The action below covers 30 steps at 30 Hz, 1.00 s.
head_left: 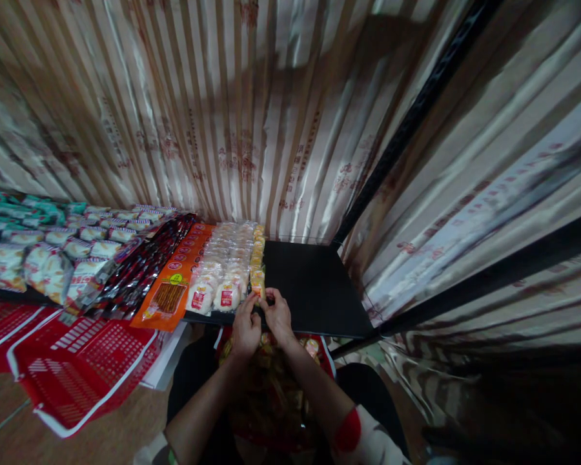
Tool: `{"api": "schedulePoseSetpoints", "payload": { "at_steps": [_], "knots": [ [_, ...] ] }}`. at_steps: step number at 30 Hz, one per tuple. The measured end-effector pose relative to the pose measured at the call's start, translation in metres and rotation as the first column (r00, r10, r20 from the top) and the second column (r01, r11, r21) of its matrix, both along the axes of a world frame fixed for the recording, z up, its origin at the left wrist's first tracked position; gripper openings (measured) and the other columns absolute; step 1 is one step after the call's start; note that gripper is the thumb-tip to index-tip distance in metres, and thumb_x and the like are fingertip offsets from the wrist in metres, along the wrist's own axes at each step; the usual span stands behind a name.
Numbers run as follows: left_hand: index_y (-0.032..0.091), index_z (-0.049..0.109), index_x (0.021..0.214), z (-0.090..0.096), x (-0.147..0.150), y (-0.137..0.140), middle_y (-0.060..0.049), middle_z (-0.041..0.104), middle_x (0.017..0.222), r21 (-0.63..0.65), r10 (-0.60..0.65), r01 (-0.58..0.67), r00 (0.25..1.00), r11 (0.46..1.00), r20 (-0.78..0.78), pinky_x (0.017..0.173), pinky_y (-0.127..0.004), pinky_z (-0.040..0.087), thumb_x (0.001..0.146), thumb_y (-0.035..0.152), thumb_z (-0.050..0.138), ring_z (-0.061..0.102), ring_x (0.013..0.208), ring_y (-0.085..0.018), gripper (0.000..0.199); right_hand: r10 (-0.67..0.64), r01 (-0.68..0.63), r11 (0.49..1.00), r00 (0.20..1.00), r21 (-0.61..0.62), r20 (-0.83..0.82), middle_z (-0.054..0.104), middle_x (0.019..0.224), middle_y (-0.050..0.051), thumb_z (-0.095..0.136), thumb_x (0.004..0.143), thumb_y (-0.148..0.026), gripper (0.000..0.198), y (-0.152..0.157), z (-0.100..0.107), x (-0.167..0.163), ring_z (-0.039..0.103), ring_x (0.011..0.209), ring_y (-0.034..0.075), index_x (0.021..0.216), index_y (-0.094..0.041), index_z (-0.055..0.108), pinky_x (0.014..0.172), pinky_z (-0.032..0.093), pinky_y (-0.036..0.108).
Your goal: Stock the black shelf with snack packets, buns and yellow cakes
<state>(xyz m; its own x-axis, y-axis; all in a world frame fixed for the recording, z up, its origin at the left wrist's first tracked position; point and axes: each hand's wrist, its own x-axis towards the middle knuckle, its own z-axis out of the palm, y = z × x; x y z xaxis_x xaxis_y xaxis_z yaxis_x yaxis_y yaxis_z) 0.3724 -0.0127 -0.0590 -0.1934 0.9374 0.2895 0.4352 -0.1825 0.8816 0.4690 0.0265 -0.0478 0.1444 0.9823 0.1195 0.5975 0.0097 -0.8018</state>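
Note:
Both my hands meet at the front end of a row of small yellow snack packets [258, 258] on the black shelf [314, 278]. My left hand [246, 326] has its fingers closed on a yellow packet [258, 292] from the left. From the right, the fingertips of my right hand [277, 313] press on the same packet. Just left of the row lie clear-wrapped round white crackers [226, 295] with red labels. Below my forearms, a red basket [330, 361] holds many small packets, partly hidden by my arms.
Further left along the shelf are an orange bag of brown sticks [169, 294], dark red packets [140, 271] and white snack bags [48, 268]. Red baskets [91, 349] stand on the floor below. A black metal post [392, 148] rises at the right before a striped curtain [232, 116].

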Motion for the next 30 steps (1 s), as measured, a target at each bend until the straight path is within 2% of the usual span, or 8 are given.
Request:
{"api": "schedulePoseSetpoints", "payload": {
  "at_steps": [3, 6, 8, 15, 19, 26, 30],
  "knots": [
    [0.013, 0.06, 0.115, -0.005, -0.003, 0.003, -0.013, 0.056, 0.127, 0.032, -0.005, 0.006, 0.999, 0.999, -0.038, 0.107, -0.044, 0.035, 0.072, 0.005, 0.04, 0.049, 0.121, -0.022, 0.048, -0.03, 0.03, 0.999, 1.0, 0.03, -0.001, 0.065, 0.097, 0.008, 0.058, 0.073, -0.03, 0.027, 0.004, -0.001, -0.003, 0.058, 0.093, 0.021, 0.096, -0.018, 0.062, 0.085, 0.045, 0.034],
    [0.011, 0.058, 0.118, -0.009, -0.005, 0.004, -0.014, 0.055, 0.129, 0.061, -0.018, 0.023, 0.997, 0.998, -0.069, 0.106, -0.045, 0.036, 0.073, 0.005, 0.039, 0.048, 0.122, -0.023, 0.05, -0.004, 0.007, 0.999, 0.997, 0.039, -0.078, 0.064, 0.101, 0.008, 0.056, 0.075, -0.03, 0.04, 0.007, -0.003, -0.005, 0.059, 0.092, 0.02, 0.113, -0.017, 0.056, 0.081, 0.047, 0.033],
    [0.011, 0.057, 0.119, -0.011, -0.005, 0.004, -0.014, 0.054, 0.129, 0.073, -0.035, 0.041, 0.996, 0.996, -0.081, 0.106, -0.045, 0.037, 0.073, 0.005, 0.038, 0.048, 0.122, -0.023, 0.05, 0.024, -0.02, 0.998, 0.997, 0.059, -0.07, 0.064, 0.103, 0.007, 0.054, 0.078, -0.031, 0.043, 0.008, -0.005, -0.005, 0.057, 0.095, 0.021, 0.119, -0.018, 0.054, 0.083, 0.046, 0.033],
    [0.011, 0.056, 0.122, -0.015, -0.006, 0.006, -0.014, 0.053, 0.131, 0.112, -0.049, 0.064, 0.991, 0.992, -0.128, 0.106, -0.044, 0.037, 0.076, 0.005, 0.036, 0.047, 0.123, -0.022, 0.05, 0.053, -0.051, 0.996, 0.998, 0.066, -0.02, 0.064, 0.108, 0.007, 0.045, 0.084, -0.029, 0.039, 0.01, -0.005, -0.009, 0.056, 0.097, 0.02, 0.12, -0.019, 0.056, 0.088, 0.044, 0.033],
    [0.012, 0.056, 0.121, -0.017, -0.008, 0.005, -0.013, 0.053, 0.132, 0.135, -0.044, 0.064, 0.988, 0.989, -0.146, 0.107, -0.044, 0.036, 0.074, 0.004, 0.036, 0.046, 0.125, -0.022, 0.052, 0.037, -0.042, 0.992, 0.999, 0.121, 0.038, 0.061, 0.116, 0.01, 0.043, 0.085, -0.032, 0.042, 0.008, -0.008, -0.012, 0.051, 0.108, 0.022, 0.123, -0.016, 0.055, 0.095, 0.04, 0.037],
    [0.01, 0.053, 0.124, -0.021, -0.009, 0.005, -0.013, 0.053, 0.131, 0.151, -0.046, 0.071, 0.985, 0.986, -0.166, 0.106, -0.042, 0.037, 0.076, 0.005, 0.033, 0.046, 0.125, -0.02, 0.052, 0.069, -0.064, 0.986, 0.997, 0.154, -0.023, 0.054, 0.128, 0.011, 0.034, 0.089, -0.032, 0.047, 0.012, -0.026, -0.019, 0.045, 0.12, 0.021, 0.131, -0.016, 0.048, 0.102, 0.038, 0.037],
    [0.01, 0.054, 0.123, -0.026, -0.012, 0.005, -0.013, 0.053, 0.13, 0.156, -0.06, 0.083, 0.987, 0.984, -0.15, 0.106, -0.041, 0.038, 0.077, 0.007, 0.033, 0.046, 0.124, -0.02, 0.051, 0.083, -0.082, 0.99, 0.996, 0.118, -0.008, 0.051, 0.132, 0.009, 0.03, 0.088, -0.026, 0.049, 0.015, -0.035, -0.023, 0.036, 0.129, 0.021, 0.134, -0.015, 0.045, 0.105, 0.035, 0.037]
  ]
}}
